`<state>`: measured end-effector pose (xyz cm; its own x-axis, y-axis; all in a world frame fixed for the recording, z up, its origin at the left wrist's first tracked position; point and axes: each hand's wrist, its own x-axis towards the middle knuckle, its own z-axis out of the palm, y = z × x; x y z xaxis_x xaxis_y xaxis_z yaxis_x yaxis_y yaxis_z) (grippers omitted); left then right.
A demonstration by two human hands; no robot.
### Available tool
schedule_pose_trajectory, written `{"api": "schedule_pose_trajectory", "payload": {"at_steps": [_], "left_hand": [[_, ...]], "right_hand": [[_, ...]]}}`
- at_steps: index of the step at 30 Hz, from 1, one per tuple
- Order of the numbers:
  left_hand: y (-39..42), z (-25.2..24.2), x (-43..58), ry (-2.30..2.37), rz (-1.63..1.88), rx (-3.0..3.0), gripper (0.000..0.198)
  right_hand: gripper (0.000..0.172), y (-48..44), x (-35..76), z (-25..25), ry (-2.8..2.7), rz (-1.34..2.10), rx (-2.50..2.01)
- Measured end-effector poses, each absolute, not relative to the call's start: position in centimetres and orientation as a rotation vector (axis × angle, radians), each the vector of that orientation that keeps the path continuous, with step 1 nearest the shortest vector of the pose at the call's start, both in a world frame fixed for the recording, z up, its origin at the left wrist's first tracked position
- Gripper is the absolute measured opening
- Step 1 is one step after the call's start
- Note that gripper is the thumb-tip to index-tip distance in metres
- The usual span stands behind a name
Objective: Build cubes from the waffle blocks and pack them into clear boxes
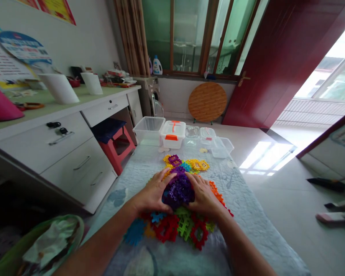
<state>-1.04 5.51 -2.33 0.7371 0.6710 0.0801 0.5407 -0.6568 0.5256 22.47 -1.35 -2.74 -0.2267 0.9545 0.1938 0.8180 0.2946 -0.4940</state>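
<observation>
A clump of purple plastic building pieces (179, 188) sits in the middle of the covered table, cupped between my two hands. My left hand (156, 189) curves round its left side, and my right hand (204, 193) wraps its right side. Beneath and around them lies a heap of colourful interlocking pieces: red pieces (166, 229) and green pieces (184, 222) in front, blue pieces (135, 232) at the left, orange pieces (217, 191) at the right. Yellow pieces (199, 165) lie beyond my fingers. The underside of the purple clump is hidden.
Across the table's far end stand a clear open bin (149, 132), a lidded box with orange clips (172, 135) and smaller clear containers (221, 147). A red stool (117, 147) and a white desk (83, 165) are at left. A waste basket (82, 230) stands lower left.
</observation>
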Motion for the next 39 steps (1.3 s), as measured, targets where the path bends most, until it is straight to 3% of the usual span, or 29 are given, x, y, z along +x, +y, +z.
{"api": "schedule_pose_trajectory", "payload": {"at_steps": [7,13,17,22,29,33,39], "left_hand": [[5.9,-1.1,2.3,0.846,0.547,2.48,0.084],[6.4,0.6,3.7,0.86,0.714,2.389,0.035],[5.7,1.1,2.5,0.971,0.757,2.373,0.022],[1.6,0.9,-1.1,1.126,0.744,2.4,0.042],[-5.8,-2.5,-2.6,1.087,0.457,2.558,0.113],[-6.4,-4.6,-1.5,1.194,0.434,2.615,0.114],[-5.2,-5.0,-0.1,1.263,0.608,2.66,0.092]], "right_hand": [[0.076,-0.9,23.1,-3.9,-2.001,0.355,-1.435],[0.071,-0.7,23.8,-3.5,-1.757,0.418,-1.341],[0.068,-0.5,24.5,-3.4,-1.62,0.361,-1.337],[0.072,-0.3,24.4,-3.6,-1.549,0.303,-1.402],[0.075,-0.9,23.3,-2.5,-1.763,0.486,-1.295],[0.068,-1.2,24.1,-2.3,-1.803,0.525,-1.29],[0.065,-0.4,26.7,-4.0,-1.568,0.304,-1.64]]}}
